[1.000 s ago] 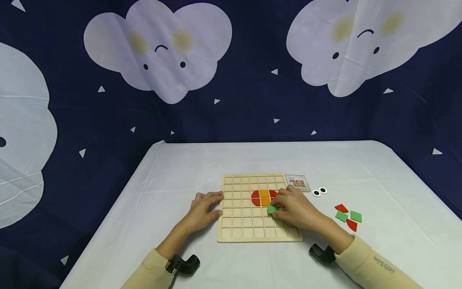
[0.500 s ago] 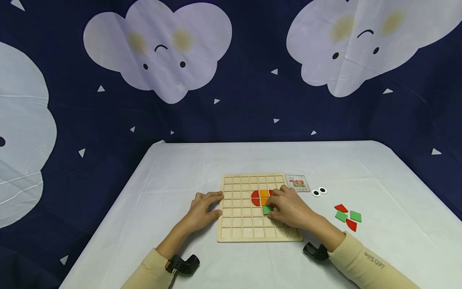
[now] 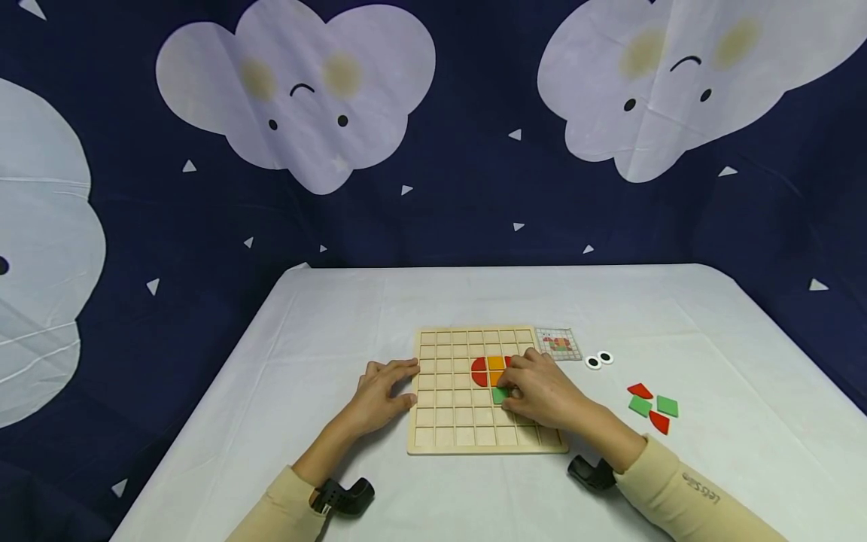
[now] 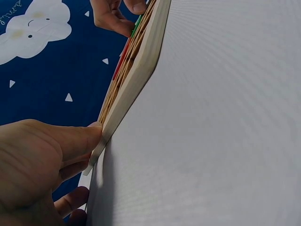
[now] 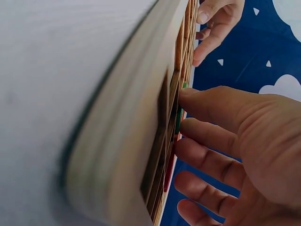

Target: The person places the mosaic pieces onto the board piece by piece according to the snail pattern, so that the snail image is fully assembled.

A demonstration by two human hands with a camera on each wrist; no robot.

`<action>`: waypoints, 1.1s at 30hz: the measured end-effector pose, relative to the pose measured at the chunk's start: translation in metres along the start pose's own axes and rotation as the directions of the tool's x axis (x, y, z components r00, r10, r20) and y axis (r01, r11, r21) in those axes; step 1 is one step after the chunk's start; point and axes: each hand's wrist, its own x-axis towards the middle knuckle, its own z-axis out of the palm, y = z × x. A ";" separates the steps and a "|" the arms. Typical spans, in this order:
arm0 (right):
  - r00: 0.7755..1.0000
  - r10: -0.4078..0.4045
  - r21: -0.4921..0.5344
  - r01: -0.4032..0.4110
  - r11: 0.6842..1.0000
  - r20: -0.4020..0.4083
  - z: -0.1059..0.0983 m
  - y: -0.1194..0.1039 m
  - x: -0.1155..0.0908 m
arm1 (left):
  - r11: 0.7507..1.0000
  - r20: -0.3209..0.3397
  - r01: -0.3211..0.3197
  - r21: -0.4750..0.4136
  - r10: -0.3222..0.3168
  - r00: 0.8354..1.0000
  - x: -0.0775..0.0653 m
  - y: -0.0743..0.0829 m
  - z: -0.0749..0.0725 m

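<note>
A wooden grid board (image 3: 447,433) lies on the table. Along its left edge rests my left hand (image 3: 381,395), thumb and fingertips touching the rim; the left wrist view shows the thumb (image 4: 80,141) against the edge. Over the board, my right hand (image 3: 545,388) pinches a green square tile (image 3: 500,395) at a cell just below the orange squares (image 3: 496,363). Red rounded pieces (image 3: 479,372) sit left of the orange ones; those on the right are mostly hidden by the hand. In the right wrist view, green shows beside the right thumb (image 5: 211,106).
A printed pattern card (image 3: 558,344) lies at the board's upper right corner. Beside it are two eye discs (image 3: 599,360). Farther right, loose red pieces (image 3: 660,421) and green squares (image 3: 667,406) lie on the white tablecloth (image 3: 352,316).
My right hand has shifted slightly left with the green tile, bringing it down at a cell under the orange squares. In the last half second it barely moves. The left hand stays put.
</note>
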 end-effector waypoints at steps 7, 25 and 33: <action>1.000 0.000 0.010 0.001 1.000 -0.019 -0.001 0.001 -0.001 | 1.000 -0.003 -0.002 0.002 0.002 1.000 -0.001 0.000 0.000; 0.977 0.209 0.020 -0.209 0.978 -0.041 -0.041 0.049 -0.045 | 1.000 -0.001 0.010 0.005 -0.010 1.000 0.000 0.000 -0.001; 0.976 0.213 -0.005 -0.214 0.977 -0.037 -0.043 0.060 -0.075 | 1.000 0.000 0.010 0.000 -0.010 1.000 0.000 0.001 -0.001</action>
